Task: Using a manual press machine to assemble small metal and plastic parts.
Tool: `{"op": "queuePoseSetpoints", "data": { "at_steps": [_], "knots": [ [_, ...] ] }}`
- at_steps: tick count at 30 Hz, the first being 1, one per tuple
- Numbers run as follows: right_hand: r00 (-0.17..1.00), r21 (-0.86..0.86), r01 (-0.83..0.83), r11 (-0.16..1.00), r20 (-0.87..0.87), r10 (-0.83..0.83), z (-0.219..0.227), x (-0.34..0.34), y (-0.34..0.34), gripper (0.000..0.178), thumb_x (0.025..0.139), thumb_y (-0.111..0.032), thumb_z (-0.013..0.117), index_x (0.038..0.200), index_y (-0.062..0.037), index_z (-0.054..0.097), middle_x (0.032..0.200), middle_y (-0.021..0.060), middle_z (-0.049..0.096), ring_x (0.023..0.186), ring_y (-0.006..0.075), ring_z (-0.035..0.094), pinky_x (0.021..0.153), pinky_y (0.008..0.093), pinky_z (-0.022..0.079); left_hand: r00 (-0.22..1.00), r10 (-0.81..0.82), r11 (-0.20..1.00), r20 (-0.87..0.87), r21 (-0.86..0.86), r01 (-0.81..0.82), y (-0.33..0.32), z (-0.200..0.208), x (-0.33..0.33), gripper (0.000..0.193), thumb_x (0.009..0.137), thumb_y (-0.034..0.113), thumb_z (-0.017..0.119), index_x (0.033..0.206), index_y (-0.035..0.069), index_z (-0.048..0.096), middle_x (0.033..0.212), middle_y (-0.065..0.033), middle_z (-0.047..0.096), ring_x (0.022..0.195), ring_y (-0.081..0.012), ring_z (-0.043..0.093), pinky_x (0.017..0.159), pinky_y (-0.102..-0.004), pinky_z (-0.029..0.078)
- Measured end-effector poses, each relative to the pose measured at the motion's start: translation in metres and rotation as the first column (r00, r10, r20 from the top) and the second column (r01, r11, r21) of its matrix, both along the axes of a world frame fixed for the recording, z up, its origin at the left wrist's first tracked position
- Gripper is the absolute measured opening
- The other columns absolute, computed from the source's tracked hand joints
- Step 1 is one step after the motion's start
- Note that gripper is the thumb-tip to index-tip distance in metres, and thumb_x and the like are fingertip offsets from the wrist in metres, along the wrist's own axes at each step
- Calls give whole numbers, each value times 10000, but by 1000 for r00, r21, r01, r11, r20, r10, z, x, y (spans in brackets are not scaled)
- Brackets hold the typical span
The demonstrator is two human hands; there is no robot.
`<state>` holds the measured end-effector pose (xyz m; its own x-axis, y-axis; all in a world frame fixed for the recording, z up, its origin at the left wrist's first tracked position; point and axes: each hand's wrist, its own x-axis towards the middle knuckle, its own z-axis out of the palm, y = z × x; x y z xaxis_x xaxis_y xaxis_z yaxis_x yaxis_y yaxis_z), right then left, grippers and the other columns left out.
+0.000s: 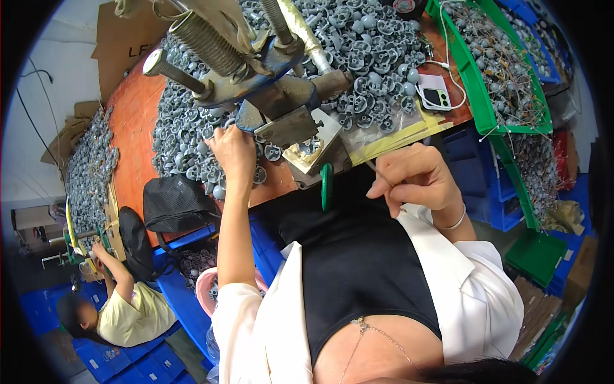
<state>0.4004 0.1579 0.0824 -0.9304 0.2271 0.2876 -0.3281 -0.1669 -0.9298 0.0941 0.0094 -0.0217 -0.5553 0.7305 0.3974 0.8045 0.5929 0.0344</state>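
My left hand (233, 152) is at the near edge of a heap of small grey plastic cap-like parts (185, 137), left of the press. Its fingers bend down among the parts, and their tips are partly hidden. My right hand (419, 176) is raised in front of the table, fingers curled in and thumb close to them. A thin rod runs up to its fingertips; whatever lies inside the grip is hidden. Between my hands stands a metal screw press (268, 96) with a pale block (307, 153) under its head. A green ring-shaped handle (327, 185) hangs in front.
More grey parts (364, 57) lie behind the press. A white phone-like device (435, 93) with a cable rests at right, beside a green tray (505, 70) of wired parts. A black bag (179, 203) sits left. Another person (128, 307) works at the far left.
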Motion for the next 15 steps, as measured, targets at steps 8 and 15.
{"op": "queuePoseSetpoints", "data": {
  "at_steps": [8,15],
  "knots": [
    [999,168,5,986,42,-12,-9,-1,-1,93,808,-26,633,851,17,704,681,76,659,594,119,616,544,222,439,990,81,996,120,-59,-74,11,-10,-34,365,682,26,604,1041,79,638,862,-172,660,882,-317,605,766,-417,406],
    [959,329,9,944,265,-101,-21,-7,-8,99,825,-46,627,809,12,706,622,71,643,548,114,602,517,227,437,987,78,997,141,10,-80,8,-17,-29,386,696,25,595,1080,62,606,859,-170,657,852,-352,596,770,-430,402]
  ]
}}
